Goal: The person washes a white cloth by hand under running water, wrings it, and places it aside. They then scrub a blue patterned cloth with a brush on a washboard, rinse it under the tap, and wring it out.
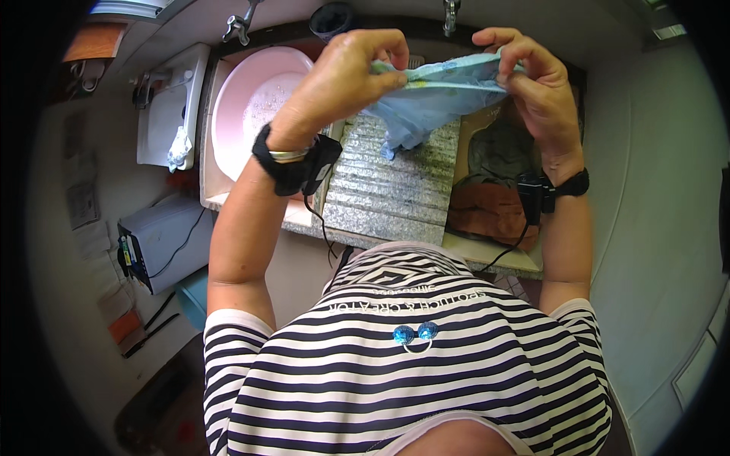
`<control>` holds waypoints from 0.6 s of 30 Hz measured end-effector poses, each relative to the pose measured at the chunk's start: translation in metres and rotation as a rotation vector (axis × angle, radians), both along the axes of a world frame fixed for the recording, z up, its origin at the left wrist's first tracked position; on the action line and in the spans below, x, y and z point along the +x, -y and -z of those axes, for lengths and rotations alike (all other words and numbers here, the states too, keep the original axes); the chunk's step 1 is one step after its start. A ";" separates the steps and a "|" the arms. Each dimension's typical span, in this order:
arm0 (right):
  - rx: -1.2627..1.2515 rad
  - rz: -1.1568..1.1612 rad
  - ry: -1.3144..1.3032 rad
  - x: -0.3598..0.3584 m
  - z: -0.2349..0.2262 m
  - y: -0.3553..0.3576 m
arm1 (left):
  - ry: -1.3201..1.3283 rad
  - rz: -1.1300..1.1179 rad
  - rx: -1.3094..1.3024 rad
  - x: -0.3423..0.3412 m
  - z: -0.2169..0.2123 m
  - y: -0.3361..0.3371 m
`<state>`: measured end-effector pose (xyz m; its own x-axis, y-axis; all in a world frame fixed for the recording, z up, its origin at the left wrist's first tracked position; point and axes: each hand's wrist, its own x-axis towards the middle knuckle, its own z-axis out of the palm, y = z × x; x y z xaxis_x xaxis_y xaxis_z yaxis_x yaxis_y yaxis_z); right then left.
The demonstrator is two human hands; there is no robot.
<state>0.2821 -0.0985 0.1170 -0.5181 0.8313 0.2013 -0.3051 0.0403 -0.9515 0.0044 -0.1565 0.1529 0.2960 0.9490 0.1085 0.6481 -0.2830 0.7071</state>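
Note:
A thin light-blue garment [426,114] with a pale elastic-looking edge is stretched between my two hands above the ribbed stone washboard [391,182]. My left hand [353,72] pinches one end of that edge between thumb and fingers. At the other end, my right hand [536,80] grips the edge with its fingertips. The garment's lower part hangs bunched toward the ridges; I cannot tell whether it touches them. Both wrists wear dark bands with small cabled boxes.
Left of the washboard, a pink basin [228,114] holds sudsy water. Dark and brown cloths [490,209] lie in the right-hand sink. Two taps, one a metal tap [238,29], stick out at the back near a dark bucket [332,21]. A small white washbasin [163,114] is farther left.

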 end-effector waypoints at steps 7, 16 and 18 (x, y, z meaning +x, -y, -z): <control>0.539 0.240 1.085 -0.014 0.112 -0.034 | -0.116 -0.161 -0.312 0.015 0.122 -0.059; 0.149 0.472 0.883 -0.055 0.077 -0.063 | 0.258 -0.401 -0.184 0.078 0.192 -0.121; 0.158 0.493 0.963 -0.068 0.055 -0.068 | 0.502 -0.440 -0.438 0.079 0.203 -0.127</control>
<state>0.2140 -0.0310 0.0624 -0.1326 0.9911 0.0128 0.6477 0.0963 -0.7558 0.0831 -0.0299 -0.0497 -0.1013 0.9545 -0.2803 0.2105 0.2960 0.9317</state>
